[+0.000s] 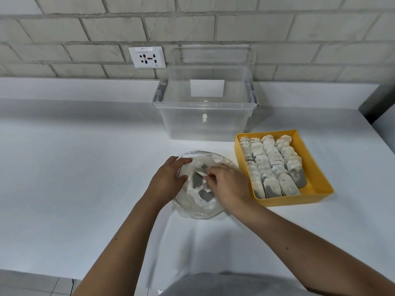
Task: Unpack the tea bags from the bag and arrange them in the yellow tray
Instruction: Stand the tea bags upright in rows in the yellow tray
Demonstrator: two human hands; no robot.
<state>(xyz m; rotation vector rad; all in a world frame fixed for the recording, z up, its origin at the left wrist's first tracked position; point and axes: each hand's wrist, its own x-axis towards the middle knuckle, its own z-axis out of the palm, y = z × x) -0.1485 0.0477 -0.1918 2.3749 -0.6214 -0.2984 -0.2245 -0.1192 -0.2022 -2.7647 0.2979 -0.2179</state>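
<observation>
Hands (left (168,178), right (229,184)) grip bag (192,207) rim, tea bag (201,174).

Bright, even light, soft shadows.
You see faint shadows under your arms on the white countertop (85,167), a glint on the clear plastic storage box (204,119), and grey brick wall (64,28) courses bowing edgeward.

A pale grey-white brick wall (213,28) with a white socket plate (147,57) rises behind the smooth white desk (74,167). Evenly lit; light floor tiles (32,285) show lower left.
</observation>
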